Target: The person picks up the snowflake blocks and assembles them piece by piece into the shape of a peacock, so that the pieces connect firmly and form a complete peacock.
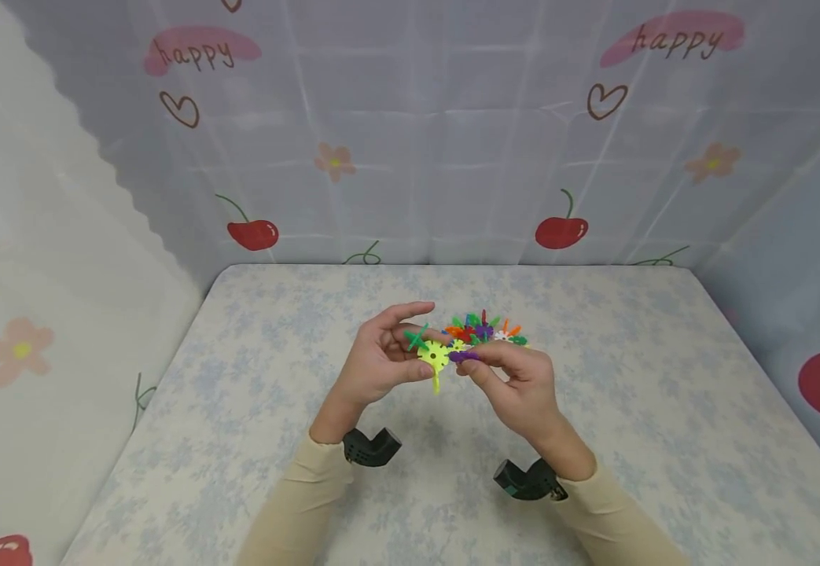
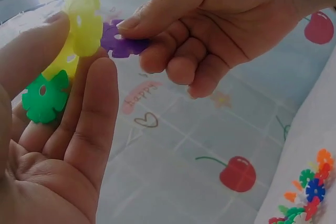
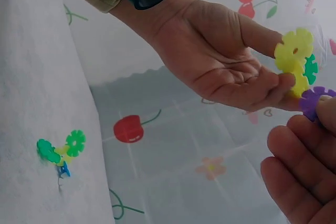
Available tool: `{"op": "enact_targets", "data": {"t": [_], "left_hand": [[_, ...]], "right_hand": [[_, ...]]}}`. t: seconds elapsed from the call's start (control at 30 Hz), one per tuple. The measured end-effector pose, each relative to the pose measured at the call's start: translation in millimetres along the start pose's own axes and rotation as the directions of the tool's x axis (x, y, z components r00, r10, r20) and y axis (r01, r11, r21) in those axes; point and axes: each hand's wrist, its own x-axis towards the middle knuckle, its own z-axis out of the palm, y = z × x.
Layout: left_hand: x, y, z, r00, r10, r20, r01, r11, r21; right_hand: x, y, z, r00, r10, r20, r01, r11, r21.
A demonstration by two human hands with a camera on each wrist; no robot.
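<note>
Thumb and fingers of my left hand (image 1: 377, 354) grip joined, notched plastic snowflake discs. In the left wrist view these are a yellow disc (image 2: 85, 19), a second yellow disc partly behind the fingers, and a green disc (image 2: 45, 97) lower down. My right hand (image 1: 523, 385) pinches a purple snowflake disc (image 2: 118, 39) between thumb and index finger. The purple disc's edge meets the yellow disc; whether their notches interlock I cannot tell. Both hands are raised over the table, close together, and the right hand's other fingers are curled.
Beyond the hands lies a pile of multicoloured snowflake discs (image 1: 483, 330) on the pale blue-patterned table (image 1: 240, 472). The right wrist view shows a small joined group of green, yellow and blue discs (image 3: 63, 153) on the table. A printed curtain (image 1: 410, 118) hangs behind it.
</note>
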Motion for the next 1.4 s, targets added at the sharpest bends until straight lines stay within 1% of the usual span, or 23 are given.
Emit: {"op": "enact_targets", "data": {"t": [0.1, 0.23, 0.37, 0.47, 0.57, 0.7, 0.73, 0.83, 0.9, 0.97, 1.03, 1.13, 1.2, 1.3, 1.4], "left_hand": [[-0.8, 1.6, -1.5, 0.999, -0.044, 0.011, 0.045, 0.999, -0.013], [0.0, 1.2, 0.0, 0.997, -0.077, 0.010, 0.077, 0.997, -0.033], [0.6, -2.2, 4.7, 0.997, -0.070, 0.010, 0.070, 0.996, -0.051], [0.9, -5.5, 7.6, 0.998, -0.055, 0.013, 0.056, 0.997, -0.061], [1.1, -7.2, 8.8, 0.998, -0.056, 0.005, 0.056, 0.997, -0.043], [2.1, -6.2, 8.0, 0.997, -0.075, -0.029, 0.074, 0.997, -0.013], [2.6, -5.6, 7.6, 0.996, -0.079, -0.037, 0.078, 0.997, -0.021], [3.3, -4.6, 5.1, 0.995, -0.069, -0.075, 0.062, 0.994, -0.090], [3.2, -4.2, 4.0, 0.994, -0.055, -0.095, 0.042, 0.990, -0.136], [3.1, -4.4, 4.1, 0.995, -0.049, -0.092, 0.033, 0.985, -0.167], [3.3, -5.0, 5.8, 0.995, -0.061, -0.079, 0.047, 0.984, -0.171], [3.6, -6.5, 9.7, 0.993, -0.091, -0.069, 0.079, 0.983, -0.166], [3.5, -7.6, 12.1, 0.991, -0.104, -0.085, 0.088, 0.982, -0.168], [3.1, -8.6, 16.2, 0.988, -0.104, -0.115, 0.084, 0.982, -0.166], [2.8, -9.4, 20.7, 0.988, -0.094, -0.124, 0.072, 0.983, -0.169]], "right_hand": [[1.3, -2, -3, 0.999, 0.007, 0.042, -0.006, 1.000, -0.015], [1.7, -5, -5, 0.996, 0.037, 0.079, -0.037, 0.999, -0.011], [0.7, -7, -6, 0.992, 0.074, 0.102, -0.075, 0.997, 0.007], [-0.1, -7, -6, 0.991, 0.093, 0.099, -0.094, 0.996, 0.007], [-0.7, -7, -5, 0.988, 0.110, 0.107, -0.112, 0.994, 0.011], [-0.2, -9, -1, 0.980, 0.151, 0.129, -0.156, 0.987, 0.030], [0.1, -10, -1, 0.978, 0.166, 0.128, -0.172, 0.984, 0.037], [0.6, -12, 0, 0.969, 0.224, 0.107, -0.233, 0.969, 0.082], [0.9, -14, -1, 0.956, 0.277, 0.093, -0.288, 0.948, 0.133], [1.0, -14, -3, 0.941, 0.326, 0.089, -0.337, 0.921, 0.194], [1.1, -14, -4, 0.932, 0.352, 0.088, -0.363, 0.899, 0.247], [1.3, -13, -4, 0.934, 0.348, 0.075, -0.354, 0.887, 0.297], [1.3, -13, -3, 0.939, 0.340, 0.061, -0.341, 0.885, 0.318], [0.7, -13, -1, 0.941, 0.335, 0.054, -0.333, 0.878, 0.345], [-0.7, -13, 2, 0.941, 0.333, 0.058, -0.330, 0.870, 0.367]]}}
